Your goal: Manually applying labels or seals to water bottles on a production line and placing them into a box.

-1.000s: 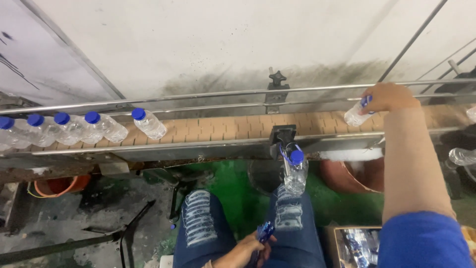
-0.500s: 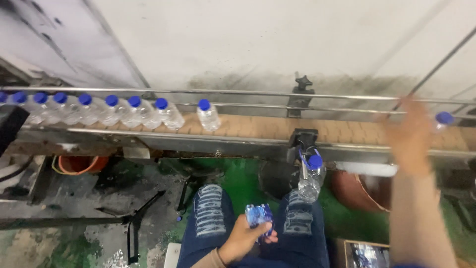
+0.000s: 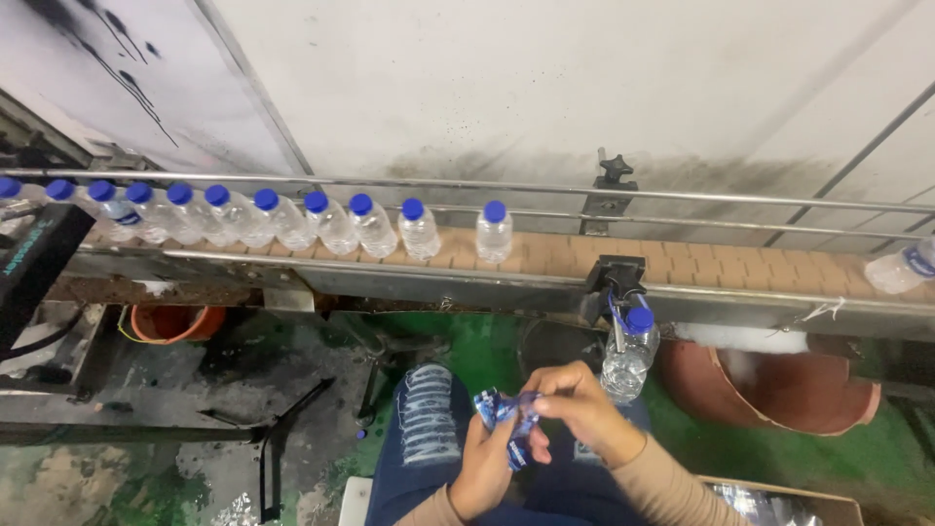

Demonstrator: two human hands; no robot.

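Note:
My left hand (image 3: pixel 485 466) and my right hand (image 3: pixel 581 409) meet over my lap, both gripping a small bundle of blue-and-white plastic label sleeves (image 3: pixel 508 421). Above them runs a tan conveyor belt (image 3: pixel 721 265) carrying a row of clear bottles with blue caps (image 3: pixel 292 219). The nearest bottle on the belt (image 3: pixel 494 232) stands a little apart from the row. One labelled bottle (image 3: pixel 902 268) lies tilted at the belt's far right. Another clear bottle (image 3: pixel 628 353) hangs from a black bracket (image 3: pixel 612 278) below the belt, just right of my right hand.
Steel guide rails (image 3: pixel 740 202) run along the belt before a stained white wall. A reddish tub (image 3: pixel 779 385) sits on the green floor at right, an orange bucket (image 3: pixel 166 321) at left. A cardboard box (image 3: pixel 789 502) is at the bottom right. My knees in ripped jeans (image 3: pixel 424 419) are below.
My right hand has come back from the belt's far right and now joins the left on the label sleeves. More bottles have moved rightward along the belt. The view has shifted left.

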